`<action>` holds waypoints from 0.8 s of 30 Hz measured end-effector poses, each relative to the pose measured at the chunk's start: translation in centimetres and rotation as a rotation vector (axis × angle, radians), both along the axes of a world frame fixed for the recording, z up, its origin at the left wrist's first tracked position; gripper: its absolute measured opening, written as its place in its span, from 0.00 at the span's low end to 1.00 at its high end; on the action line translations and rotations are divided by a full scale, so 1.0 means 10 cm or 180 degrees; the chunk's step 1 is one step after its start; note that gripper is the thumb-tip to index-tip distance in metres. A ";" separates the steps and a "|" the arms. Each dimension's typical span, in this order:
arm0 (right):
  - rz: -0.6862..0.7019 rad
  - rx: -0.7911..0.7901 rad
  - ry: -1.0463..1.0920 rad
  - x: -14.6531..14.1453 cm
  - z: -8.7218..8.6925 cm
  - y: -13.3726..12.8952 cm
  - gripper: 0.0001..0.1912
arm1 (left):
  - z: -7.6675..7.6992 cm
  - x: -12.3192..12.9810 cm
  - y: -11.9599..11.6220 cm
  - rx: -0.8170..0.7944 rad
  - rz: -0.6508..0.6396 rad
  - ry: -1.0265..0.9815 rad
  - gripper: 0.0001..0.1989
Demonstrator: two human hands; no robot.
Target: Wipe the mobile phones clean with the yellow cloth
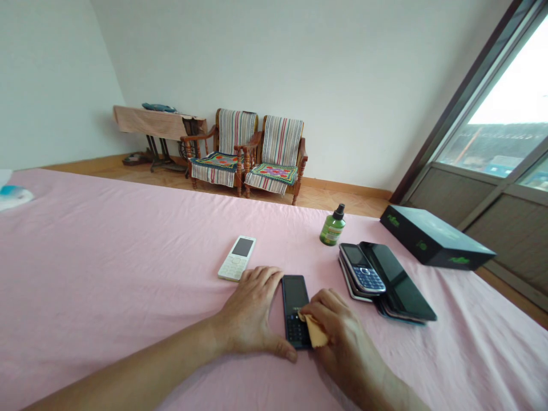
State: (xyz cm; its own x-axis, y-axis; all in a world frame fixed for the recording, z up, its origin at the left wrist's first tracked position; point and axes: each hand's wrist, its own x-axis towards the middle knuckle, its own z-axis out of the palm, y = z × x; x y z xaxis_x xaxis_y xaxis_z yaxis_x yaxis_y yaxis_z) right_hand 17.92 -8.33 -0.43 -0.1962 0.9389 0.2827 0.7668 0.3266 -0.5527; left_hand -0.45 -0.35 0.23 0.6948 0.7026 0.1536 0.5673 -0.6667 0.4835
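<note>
A dark keypad phone [295, 297] lies face up on the pink cloth [128, 245]. My left hand [252, 314] is spread beside it, its fingertips at the phone's upper left corner and its thumb near the lower edge. Pinched in my right hand [338, 331], a yellow cloth [315, 331] touches the phone's keypad on the right side. A white keypad phone [237, 258] lies just beyond my left hand.
A green spray bottle [333, 226] stands behind stacked phones [363, 268] and dark flat devices [398, 282]. A black box [432, 237] is at the back right. Two chairs [274, 154] stand beyond the pink surface.
</note>
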 end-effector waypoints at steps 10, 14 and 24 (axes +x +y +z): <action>0.0078 -0.0216 -0.0044 -0.04 0.03 -0.01 0.22 | -0.01 0.00 0.01 -0.0008 0.0014 0.0046 0.55; -0.0231 -0.0335 -0.0183 0.13 0.08 -0.01 0.22 | -0.01 0.00 0.01 0.0016 -0.0015 0.0083 0.55; 0.0410 -0.0219 0.0296 0.05 0.09 -0.05 0.19 | -0.02 0.00 0.02 0.0042 -0.0033 -0.0008 0.54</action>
State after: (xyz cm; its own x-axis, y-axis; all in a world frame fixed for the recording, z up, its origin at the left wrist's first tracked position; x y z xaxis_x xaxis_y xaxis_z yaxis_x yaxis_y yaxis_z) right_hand 18.42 -8.78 0.50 -0.2922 0.9255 0.2410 0.6655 0.3778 -0.6437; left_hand -0.48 -0.17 -0.01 0.7016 0.6933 0.1646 0.5591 -0.6788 0.4760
